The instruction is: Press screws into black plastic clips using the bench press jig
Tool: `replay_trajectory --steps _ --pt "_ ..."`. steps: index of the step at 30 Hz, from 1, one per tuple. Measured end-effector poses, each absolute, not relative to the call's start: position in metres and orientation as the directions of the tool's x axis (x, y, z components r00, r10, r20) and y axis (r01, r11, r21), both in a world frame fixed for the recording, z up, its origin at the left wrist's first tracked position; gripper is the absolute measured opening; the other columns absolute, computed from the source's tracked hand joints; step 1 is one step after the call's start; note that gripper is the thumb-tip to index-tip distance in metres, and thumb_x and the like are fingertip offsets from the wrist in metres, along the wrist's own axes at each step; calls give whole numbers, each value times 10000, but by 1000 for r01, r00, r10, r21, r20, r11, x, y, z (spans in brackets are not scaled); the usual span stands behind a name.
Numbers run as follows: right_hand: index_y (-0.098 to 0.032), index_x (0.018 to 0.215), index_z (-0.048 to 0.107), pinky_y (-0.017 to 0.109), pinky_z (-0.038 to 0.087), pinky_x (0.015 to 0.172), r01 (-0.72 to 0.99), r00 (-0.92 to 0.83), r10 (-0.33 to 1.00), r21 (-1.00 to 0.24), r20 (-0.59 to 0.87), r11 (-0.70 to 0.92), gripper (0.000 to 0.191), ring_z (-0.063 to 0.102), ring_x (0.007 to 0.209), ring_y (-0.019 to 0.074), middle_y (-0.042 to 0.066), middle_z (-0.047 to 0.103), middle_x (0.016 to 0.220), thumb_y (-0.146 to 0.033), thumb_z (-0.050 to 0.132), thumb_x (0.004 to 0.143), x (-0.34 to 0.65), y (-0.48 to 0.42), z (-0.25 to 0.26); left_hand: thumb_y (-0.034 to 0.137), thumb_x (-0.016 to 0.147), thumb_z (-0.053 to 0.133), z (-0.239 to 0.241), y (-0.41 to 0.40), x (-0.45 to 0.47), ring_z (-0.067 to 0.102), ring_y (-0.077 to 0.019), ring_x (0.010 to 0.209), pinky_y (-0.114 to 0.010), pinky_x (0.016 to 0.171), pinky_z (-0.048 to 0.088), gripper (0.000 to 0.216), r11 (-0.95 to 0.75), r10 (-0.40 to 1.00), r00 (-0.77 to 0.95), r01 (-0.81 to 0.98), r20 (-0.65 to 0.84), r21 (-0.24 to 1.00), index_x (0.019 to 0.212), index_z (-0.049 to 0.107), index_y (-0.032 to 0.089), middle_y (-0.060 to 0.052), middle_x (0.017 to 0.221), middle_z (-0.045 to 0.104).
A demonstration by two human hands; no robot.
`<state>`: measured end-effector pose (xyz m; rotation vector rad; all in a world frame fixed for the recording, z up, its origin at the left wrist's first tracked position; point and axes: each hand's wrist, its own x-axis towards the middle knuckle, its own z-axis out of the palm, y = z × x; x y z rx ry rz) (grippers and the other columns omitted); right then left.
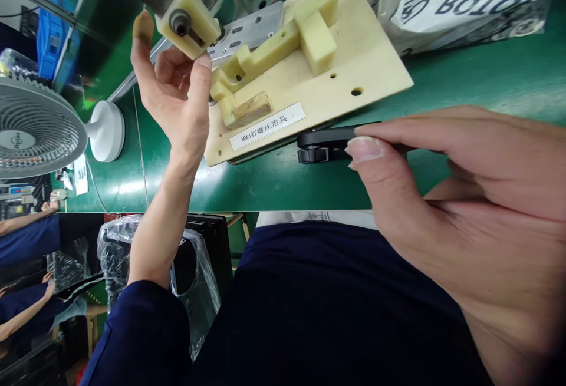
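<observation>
Between thumb and forefinger, my right hand (464,197) pinches a black plastic part (325,137), a narrow arm with a round, ridged end. It is held just in front of a cream fixture board (367,62) with raised blocks and a printed label. My left hand (177,88) is raised at the board's left side, with a cover on one fingertip. Its thumb and fingers are apart around the lower end of a cream block (188,17) on the press head; whether they touch it is unclear. A metal plate (252,29) lies behind the fixture.
A clear bag of small metal parts (464,9) sits at the back right. On the left stand a white fan (107,132) and a blue bin (49,35). Plastic-wrapped black items (198,256) are below the green bench edge. Other people's arms (26,315) show at far left.
</observation>
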<state>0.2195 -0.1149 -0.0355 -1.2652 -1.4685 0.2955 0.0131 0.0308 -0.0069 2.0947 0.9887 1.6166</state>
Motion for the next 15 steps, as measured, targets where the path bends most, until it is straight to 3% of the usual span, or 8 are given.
replay_trajectory --steps 4,9,15 --pt "-208 965 675 335 507 627 518 173 866 -791 469 325 120 664 769 168 18 703 860 -157 605 883 219 -116 -31 712 737 641 -12 37 11 584 -131 787 -297 710 498 778 -726 648 73 361 759 585 1258 311 239 24 829 502" --pt "-223 943 676 325 485 576 526 192 808 -754 557 394 114 662 726 162 2 699 819 -167 608 872 218 -115 -36 692 752 634 -14 37 13 566 -95 682 -283 688 499 743 -713 669 70 339 740 614 1254 326 239 44 799 514" --pt "-221 944 672 318 479 571 538 192 805 -747 561 391 112 659 726 158 6 694 809 -164 607 873 220 -114 -39 708 719 671 -9 31 14 576 -102 710 -281 704 511 726 -661 729 56 320 682 679 1192 362 252 38 827 530"
